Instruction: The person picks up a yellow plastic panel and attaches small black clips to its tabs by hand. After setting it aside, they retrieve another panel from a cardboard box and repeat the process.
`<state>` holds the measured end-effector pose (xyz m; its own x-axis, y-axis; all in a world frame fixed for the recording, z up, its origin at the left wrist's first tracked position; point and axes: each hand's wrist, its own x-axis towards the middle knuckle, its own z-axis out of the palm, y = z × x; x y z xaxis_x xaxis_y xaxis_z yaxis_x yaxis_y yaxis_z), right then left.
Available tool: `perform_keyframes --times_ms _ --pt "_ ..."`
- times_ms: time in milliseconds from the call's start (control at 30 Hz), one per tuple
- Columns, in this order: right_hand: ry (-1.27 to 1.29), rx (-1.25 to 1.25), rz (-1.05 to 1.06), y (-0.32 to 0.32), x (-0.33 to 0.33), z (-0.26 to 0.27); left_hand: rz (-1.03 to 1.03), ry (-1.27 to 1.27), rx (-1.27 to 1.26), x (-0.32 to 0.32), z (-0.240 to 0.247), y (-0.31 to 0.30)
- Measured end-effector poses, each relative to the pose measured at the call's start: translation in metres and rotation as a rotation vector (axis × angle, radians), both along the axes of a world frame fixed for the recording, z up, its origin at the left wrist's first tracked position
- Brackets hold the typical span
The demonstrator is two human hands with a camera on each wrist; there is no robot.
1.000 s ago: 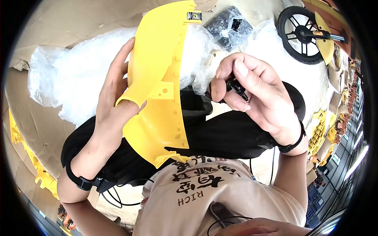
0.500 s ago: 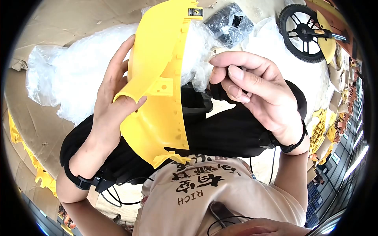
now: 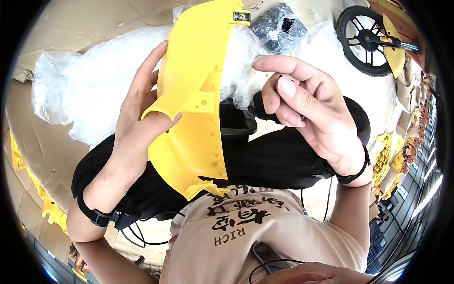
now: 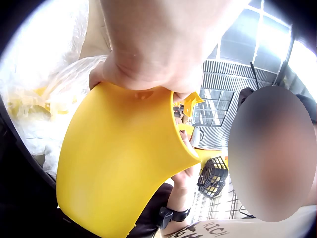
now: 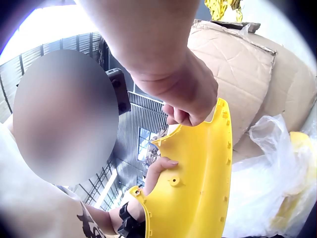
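A curved yellow plastic shell [image 3: 189, 90] stands upright over the person's lap. My left hand [image 3: 127, 128] grips it at its notched edge, thumb on the inner side and fingers spread behind. A small black clip [image 3: 241, 17] sits on the shell's top corner. To the right of the shell, my right hand [image 3: 321, 111] is raised apart from it, index finger stretched out. Its thumb and curled fingers hold small black parts, now nearly all hidden; a dark speck shows at the thumb tip. In the right wrist view the shell's inner face [image 5: 190, 183] shows a round post and edge tabs.
Clear plastic wrapping [image 3: 104, 85] lies on cardboard at the left. A dark plastic-wrapped package [image 3: 279, 28] and a black spoked wheel [image 3: 366, 40] are at the back right. Yellow parts [image 3: 383, 156] lie at the far right. A black crate [image 4: 213, 176] shows in the left wrist view.
The right hand's index finger has stretched out and its thumb has closed over the black parts, which showed plainly before. The left hand and shell have shifted slightly right in view.
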<state>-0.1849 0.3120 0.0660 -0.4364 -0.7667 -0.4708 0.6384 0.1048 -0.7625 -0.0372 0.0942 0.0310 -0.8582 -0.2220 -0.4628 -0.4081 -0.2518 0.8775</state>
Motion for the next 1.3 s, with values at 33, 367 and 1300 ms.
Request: perform_keyframes --times_ms 33,367,1300 --pt "0.019 0.026 -0.025 -0.002 0.001 0.0 0.001 -0.003 -0.003 0.0 0.0 0.0" --pt "0.025 0.073 0.089 0.001 0.004 0.001 -0.01 0.07 -0.124 0.001 0.003 0.004" --pt "-0.05 0.039 0.251 -0.004 0.011 0.001 -0.126 0.398 -0.499 0.006 -0.011 0.007"
